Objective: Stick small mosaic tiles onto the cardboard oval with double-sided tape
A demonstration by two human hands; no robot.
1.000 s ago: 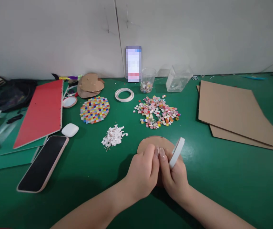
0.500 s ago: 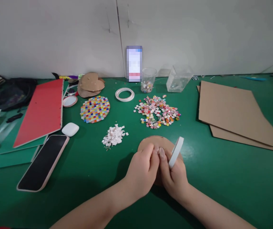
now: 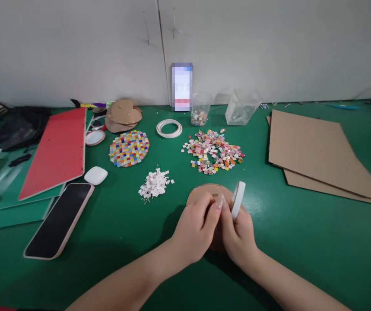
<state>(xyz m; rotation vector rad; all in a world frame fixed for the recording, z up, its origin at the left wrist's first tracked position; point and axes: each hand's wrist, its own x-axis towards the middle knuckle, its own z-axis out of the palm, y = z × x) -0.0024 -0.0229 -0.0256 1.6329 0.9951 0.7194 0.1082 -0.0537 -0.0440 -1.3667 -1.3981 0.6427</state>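
Over a round piece of brown cardboard (image 3: 201, 191) on the table, my two hands meet at the fingertips. My right hand (image 3: 241, 235) is closed around a narrow roll of white tape (image 3: 239, 199), which stands nearly upright out of the grip. Its thumb presses against the fingertips of my left hand (image 3: 194, 226), which are pinched together. Whatever lies between those tips is too small to make out. Beyond the cardboard are a heap of multicoloured mosaic tiles (image 3: 214, 151) and, to the left, a pile of white paper bits (image 3: 155, 185).
A flat tape roll (image 3: 169, 128), a tile-covered disc (image 3: 129, 148), a plastic cup (image 3: 201, 109) and a clear box (image 3: 242, 107) stand farther back. Cardboard sheets (image 3: 308, 142) lie right. At left are a phone (image 3: 58, 220), a white case (image 3: 96, 176) and a red board (image 3: 57, 151).
My fingertips have shifted slightly right and come closer together. The tape roll in my right hand has tipped more upright and moved a little left.
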